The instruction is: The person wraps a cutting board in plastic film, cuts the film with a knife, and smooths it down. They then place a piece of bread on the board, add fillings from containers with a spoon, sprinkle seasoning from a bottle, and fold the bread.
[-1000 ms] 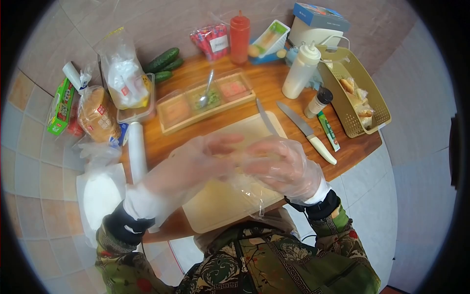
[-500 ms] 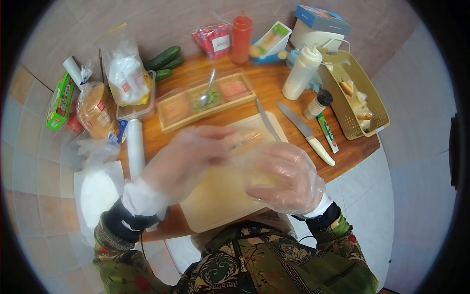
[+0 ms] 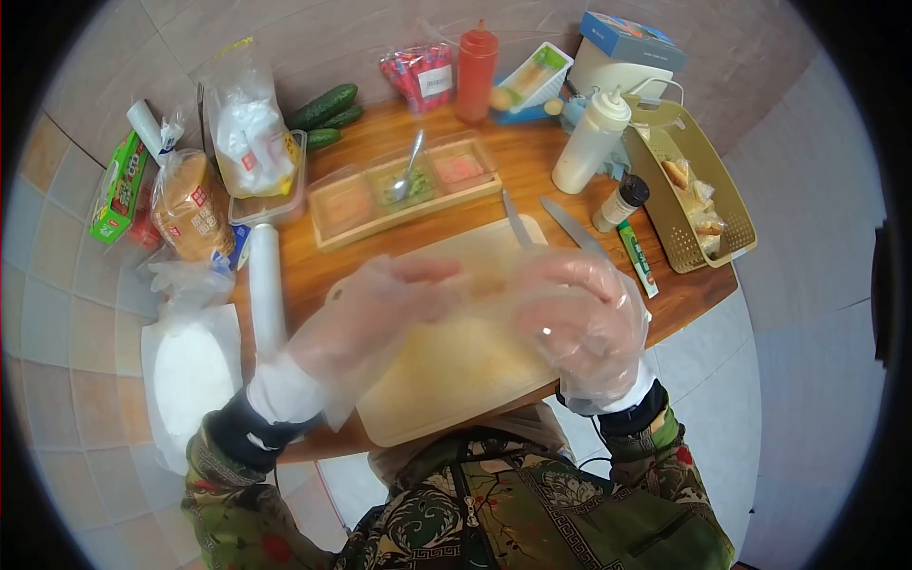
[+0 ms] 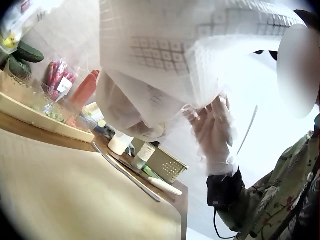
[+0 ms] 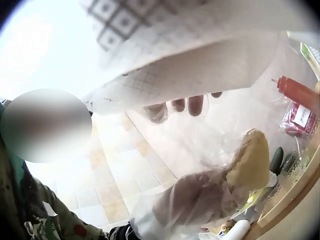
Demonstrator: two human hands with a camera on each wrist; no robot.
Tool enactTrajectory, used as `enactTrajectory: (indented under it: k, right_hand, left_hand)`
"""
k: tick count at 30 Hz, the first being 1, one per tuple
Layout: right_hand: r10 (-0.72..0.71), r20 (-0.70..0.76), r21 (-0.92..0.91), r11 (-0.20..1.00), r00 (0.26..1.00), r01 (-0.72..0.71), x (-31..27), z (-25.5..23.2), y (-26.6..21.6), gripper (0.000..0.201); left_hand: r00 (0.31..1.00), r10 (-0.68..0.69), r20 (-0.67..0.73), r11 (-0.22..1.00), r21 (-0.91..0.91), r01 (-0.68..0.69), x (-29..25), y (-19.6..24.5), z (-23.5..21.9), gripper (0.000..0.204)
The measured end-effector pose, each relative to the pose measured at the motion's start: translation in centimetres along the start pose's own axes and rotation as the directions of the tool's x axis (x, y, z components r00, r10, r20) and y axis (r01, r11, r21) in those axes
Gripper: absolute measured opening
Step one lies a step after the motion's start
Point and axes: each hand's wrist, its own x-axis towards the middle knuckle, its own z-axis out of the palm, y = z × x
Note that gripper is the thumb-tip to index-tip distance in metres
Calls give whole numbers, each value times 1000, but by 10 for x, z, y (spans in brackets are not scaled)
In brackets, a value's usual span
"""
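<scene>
Both hands wear clear plastic gloves over a pale cutting board (image 3: 456, 380). In the head view my left hand (image 3: 385, 299) is blurred, its fingers pointing toward the right hand. The right wrist view shows that left hand (image 5: 200, 197) pinching a pale yellow, wedge-shaped piece of bread (image 5: 252, 162) at its fingertips. My right hand (image 3: 584, 318) hovers over the board's right side with loosely curled fingers. Its fingertips (image 5: 195, 105) stand apart from the bread, and nothing shows between them. White patterned cuffs (image 4: 165, 45) hide part of both wrist views.
Behind the board stands a wooden tray (image 3: 332, 237) of fillings with a spoon (image 3: 408, 166). Two knives (image 3: 570, 228) lie at right, near a shaker (image 3: 622, 204), a white bottle (image 3: 589, 147) and a basket (image 3: 674, 242). Bagged bread (image 3: 190, 214) and a white roll (image 3: 268, 294) stand left.
My right hand has moved to the right and away from the left hand, which stays over the board's left part. The gap between them has widened.
</scene>
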Motion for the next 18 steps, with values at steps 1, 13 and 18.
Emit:
enactTrajectory:
  k: [1,13,18]
  right_hand:
    - [75,-35,51,996,997,-74,2,1,0,22]
    - [556,-68,413,772,828,-484,5,22,3,12]
    - [663,-41,461,676,747,-574,6,25,3,9]
  left_hand:
    - [999,-17,-42,997,71,20,1,-2,0,40]
    - [996,65,67,998,18,-67,-3,-19,5,45]
    - [991,95,97,988,-131,-82,-10,-25,3,43]
